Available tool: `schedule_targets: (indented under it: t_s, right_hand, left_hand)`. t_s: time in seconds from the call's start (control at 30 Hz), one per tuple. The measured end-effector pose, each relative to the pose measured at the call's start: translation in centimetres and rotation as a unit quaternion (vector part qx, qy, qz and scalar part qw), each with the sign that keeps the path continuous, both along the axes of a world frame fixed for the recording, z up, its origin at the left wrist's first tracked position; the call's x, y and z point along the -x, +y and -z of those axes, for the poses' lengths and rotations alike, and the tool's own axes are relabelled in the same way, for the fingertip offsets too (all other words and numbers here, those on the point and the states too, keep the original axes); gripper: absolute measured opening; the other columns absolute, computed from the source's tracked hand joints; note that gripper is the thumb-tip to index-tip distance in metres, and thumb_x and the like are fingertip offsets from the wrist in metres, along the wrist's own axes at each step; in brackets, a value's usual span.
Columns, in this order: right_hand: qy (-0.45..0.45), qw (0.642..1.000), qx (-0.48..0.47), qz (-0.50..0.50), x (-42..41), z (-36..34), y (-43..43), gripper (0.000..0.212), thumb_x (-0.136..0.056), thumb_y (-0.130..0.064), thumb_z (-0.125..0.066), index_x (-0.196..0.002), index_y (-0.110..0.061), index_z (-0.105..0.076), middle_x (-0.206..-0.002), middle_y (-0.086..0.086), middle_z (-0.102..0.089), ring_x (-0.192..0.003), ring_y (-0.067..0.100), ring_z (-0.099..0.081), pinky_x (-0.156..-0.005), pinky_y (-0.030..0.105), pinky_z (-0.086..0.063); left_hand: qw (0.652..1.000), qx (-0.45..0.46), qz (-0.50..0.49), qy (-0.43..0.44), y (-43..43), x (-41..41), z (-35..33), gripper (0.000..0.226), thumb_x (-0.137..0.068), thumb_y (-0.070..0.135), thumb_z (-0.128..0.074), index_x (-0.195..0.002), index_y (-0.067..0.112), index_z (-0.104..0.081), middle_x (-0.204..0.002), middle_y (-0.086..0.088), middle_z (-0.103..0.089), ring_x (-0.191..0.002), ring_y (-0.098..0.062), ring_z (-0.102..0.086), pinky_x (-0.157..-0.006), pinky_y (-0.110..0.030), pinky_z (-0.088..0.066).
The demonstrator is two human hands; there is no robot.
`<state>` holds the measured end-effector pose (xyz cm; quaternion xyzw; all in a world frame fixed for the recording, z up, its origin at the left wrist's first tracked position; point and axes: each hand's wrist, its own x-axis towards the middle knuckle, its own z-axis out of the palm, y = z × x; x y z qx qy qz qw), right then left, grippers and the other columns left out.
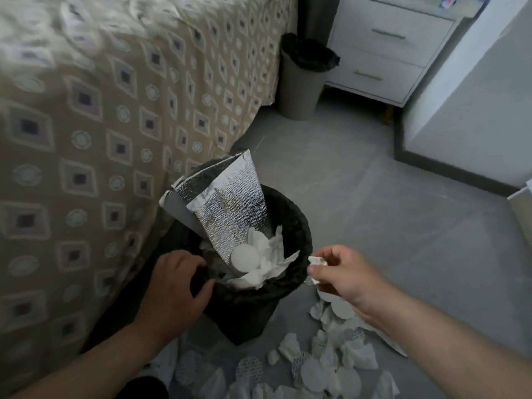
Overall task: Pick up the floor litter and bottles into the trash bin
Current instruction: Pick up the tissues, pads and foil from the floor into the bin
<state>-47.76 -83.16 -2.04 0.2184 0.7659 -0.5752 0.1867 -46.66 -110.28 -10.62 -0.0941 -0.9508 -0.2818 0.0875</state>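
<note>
— What are my hands doing?
— Your left hand [172, 283] is gripping the rim of the trash bin [302, 226], fingers curled over it. Your right hand [342, 275] is pinching a paper scrap [316, 261] just beside the bin.
— And the rest?
— White litter [290, 345] is lying on the floor [374, 211] beside the bin; a foil bag [230, 203] is sticking out of it.

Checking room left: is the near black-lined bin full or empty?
Nearly full: the black-lined bin holds white paper scraps near its rim; a silver foil bag sticks out.
</note>
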Motion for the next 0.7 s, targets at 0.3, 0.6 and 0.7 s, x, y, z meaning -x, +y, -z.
schedule_targets:
  t_s: [0.3, 0.6, 0.7]
  right_hand:
    - [0.058, 0.884, -0.334, -0.321, 5.9, 7.1, -8.5, 0.066, -0.080, -0.045, -0.063, -0.139, -0.024, -0.042, -0.141, 0.013, -0.038, -0.135, 0.031, -0.033, -0.109, 0.035, -0.032]
    - [-0.042, 0.838, -0.370, -0.399, 7.3, 9.9, -9.7, 0.079, -0.081, -0.054, -0.058, -0.145, -0.018, -0.026, -0.146, 0.020, -0.034, -0.133, 0.037, -0.037, -0.106, 0.039, -0.034]
    - [0.022, 0.837, -0.392, -0.381, 6.2, 5.9, -7.9, 0.081, -0.080, -0.061, -0.054, -0.146, -0.026, -0.023, -0.148, 0.016, -0.029, -0.132, 0.039, -0.037, -0.104, 0.042, -0.037]
  left_hand:
    - [0.987, -0.103, -0.095, -0.082, -1.1, 0.5, 1.9, 0.063, -0.068, 0.054, -0.054, -0.112, 0.010, -0.058, -0.115, -0.002, -0.046, -0.108, -0.021, -0.050, -0.095, -0.028, -0.035]
    - [0.990, -0.091, -0.079, -0.080, -1.2, 1.1, 2.5, 0.057, -0.074, 0.047, -0.065, -0.116, 0.010, -0.059, -0.118, -0.006, -0.047, -0.114, -0.026, -0.048, -0.099, -0.028, -0.031]
    - [0.997, -0.047, -0.054, -0.009, -0.6, 0.8, 0.5, 0.049, -0.079, 0.044, -0.057, -0.112, 0.008, -0.060, -0.111, -0.011, -0.051, -0.109, -0.025, -0.045, -0.095, -0.018, -0.024]
